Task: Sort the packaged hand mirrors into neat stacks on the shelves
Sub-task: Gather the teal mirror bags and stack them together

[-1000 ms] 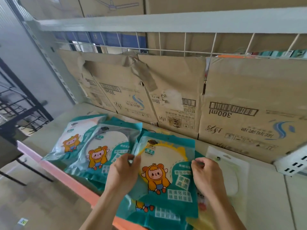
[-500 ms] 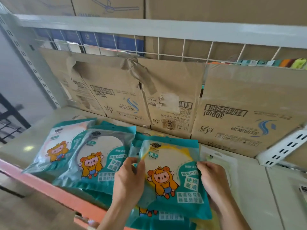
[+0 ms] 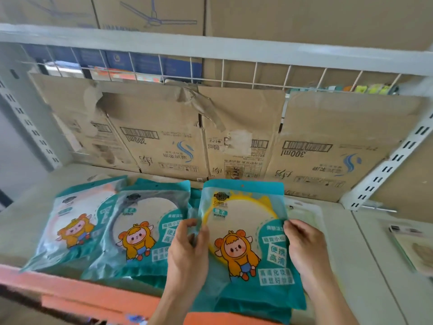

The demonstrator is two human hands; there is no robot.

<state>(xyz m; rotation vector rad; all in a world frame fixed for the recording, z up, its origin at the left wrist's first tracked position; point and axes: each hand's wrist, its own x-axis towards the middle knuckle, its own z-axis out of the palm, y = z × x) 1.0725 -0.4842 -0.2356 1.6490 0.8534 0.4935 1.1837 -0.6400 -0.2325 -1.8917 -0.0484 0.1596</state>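
Observation:
A teal packet with a yellow-rimmed mirror [image 3: 246,231] lies on top of a stack at the shelf's front. My left hand [image 3: 187,252] pinches its left edge and my right hand [image 3: 304,249] grips its right edge. To its left lies a packet with a dark-rimmed mirror [image 3: 145,221] on its own stack. Further left sits a packet with a pink-rimmed mirror [image 3: 75,221]. All show a cartoon figure in a yellow hood.
The grey shelf [image 3: 351,266] has an orange front edge [image 3: 77,289]. Flattened cardboard boxes [image 3: 328,146] line the back. A pale clear packet [image 3: 304,214] lies right of the stack. Another pale item [image 3: 417,249] rests at far right behind a slotted bracket [image 3: 386,170].
The yellow-rimmed packet has been squared up and shifted back onto its stack between both hands. The view has moved closer and to the right.

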